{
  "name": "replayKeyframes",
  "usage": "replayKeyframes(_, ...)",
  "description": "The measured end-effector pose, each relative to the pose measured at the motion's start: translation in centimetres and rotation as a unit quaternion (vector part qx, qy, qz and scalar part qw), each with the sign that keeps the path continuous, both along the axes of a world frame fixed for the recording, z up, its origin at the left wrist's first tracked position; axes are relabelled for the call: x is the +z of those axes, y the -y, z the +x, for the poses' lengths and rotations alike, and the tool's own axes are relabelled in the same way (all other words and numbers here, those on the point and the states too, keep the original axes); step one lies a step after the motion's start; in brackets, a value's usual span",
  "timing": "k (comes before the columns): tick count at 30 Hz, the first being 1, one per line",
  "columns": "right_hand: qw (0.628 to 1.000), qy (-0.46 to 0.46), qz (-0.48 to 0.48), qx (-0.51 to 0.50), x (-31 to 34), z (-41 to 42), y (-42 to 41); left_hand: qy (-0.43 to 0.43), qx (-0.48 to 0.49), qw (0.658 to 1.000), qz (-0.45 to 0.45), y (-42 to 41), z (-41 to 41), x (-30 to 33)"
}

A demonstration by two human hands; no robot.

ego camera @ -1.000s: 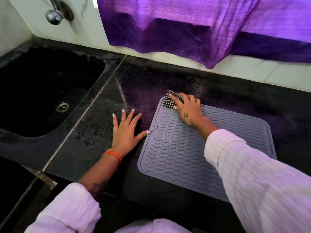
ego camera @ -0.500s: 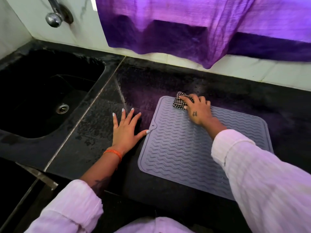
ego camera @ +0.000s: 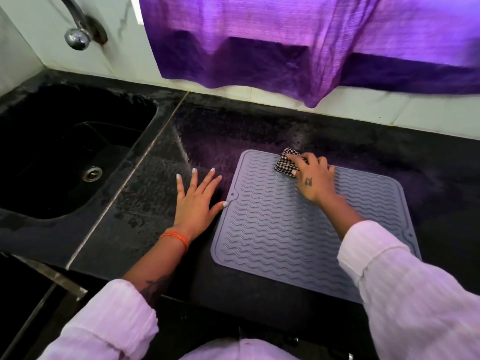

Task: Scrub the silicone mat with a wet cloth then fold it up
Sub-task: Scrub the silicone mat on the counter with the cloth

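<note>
A grey silicone mat [ego camera: 280, 235] with wavy ridges lies flat on the black counter. My right hand [ego camera: 313, 178] holds a bunched black-and-white checked cloth [ego camera: 284, 162] against the mat near its far edge, with fingers and thumb curled round the cloth. My left hand [ego camera: 196, 201] lies flat on the counter with fingers spread. Its thumb tip touches the mat's left edge beside the small tab with a hole.
A black sink [ego camera: 72, 152] with a metal drain lies to the left, under a chrome tap [ego camera: 78, 35]. A purple curtain [ego camera: 311, 48] hangs over the tiled back wall. The black counter [ego camera: 428, 178] stretches right of the mat; its front edge is near my body.
My right hand has slid the cloth to the right along the mat's far edge, away from the far left corner. My left hand has stayed in place.
</note>
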State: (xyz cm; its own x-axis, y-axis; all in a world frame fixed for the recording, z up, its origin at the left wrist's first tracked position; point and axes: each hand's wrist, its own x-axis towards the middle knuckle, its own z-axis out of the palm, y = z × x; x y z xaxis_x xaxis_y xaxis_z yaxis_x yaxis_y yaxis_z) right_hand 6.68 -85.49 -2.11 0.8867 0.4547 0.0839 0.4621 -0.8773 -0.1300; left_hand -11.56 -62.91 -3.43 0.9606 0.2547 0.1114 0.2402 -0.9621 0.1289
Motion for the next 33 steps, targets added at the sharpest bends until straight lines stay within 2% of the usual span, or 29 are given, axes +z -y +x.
replayKeyframes(4, 0.999, 0.035, -0.015, -0.026, -1.6, -3.0, 0.2, -0.007, -0.029, 0.999, 0.015, 0.3, 0.0, 0.0)
replayKeyframes(9, 0.999, -0.032, -0.009, 0.001, 0.0, -1.4, 0.4, -0.005, -0.051, 0.999, 0.014, 0.7, 0.2, 0.2)
replayKeyframes(12, 1.0, -0.003, 0.026, 0.006, -0.1, -3.0, 0.7, -0.008, -0.062, 0.998, 0.013, 1.0, 0.2, 0.1)
replayKeyframes(15, 1.0, 0.025, -0.002, 0.013, -1.3, -5.9, 0.6, -0.015, -0.082, 0.996, 0.024, 1.4, 0.2, 0.1)
replayKeyframes(19, 0.999, -0.031, -0.009, 0.025, -0.3, -4.6, 0.6, -0.034, -0.097, 0.994, 0.04, 1.5, 0.2, 0.1)
replayKeyframes(21, 0.998, -0.047, 0.025, 0.033, 0.2, -4.2, 0.8, -0.035, -0.091, 0.995, 0.038, 1.4, 0.2, 0.0)
replayKeyframes(23, 0.997, -0.028, 0.06, 0.034, 0.1, -5.3, 0.9, -0.035, -0.089, 0.995, 0.031, 1.5, 0.2, -0.2)
replayKeyframes(27, 0.998, 0.023, 0.002, 0.056, -1.3, -8.4, 0.8, -0.031, -0.084, 0.996, 0.024, 1.5, 0.2, -0.6)
replayKeyframes(30, 0.998, -0.022, -0.004, 0.067, -0.6, -7.2, 0.8, -0.028, -0.082, 0.996, 0.025, 1.6, 0.1, -0.6)
replayKeyframes(33, 0.995, -0.045, 0.056, 0.075, -0.1, -7.0, 1.1, -0.022, -0.074, 0.997, 0.025, 1.7, 0.1, -0.7)
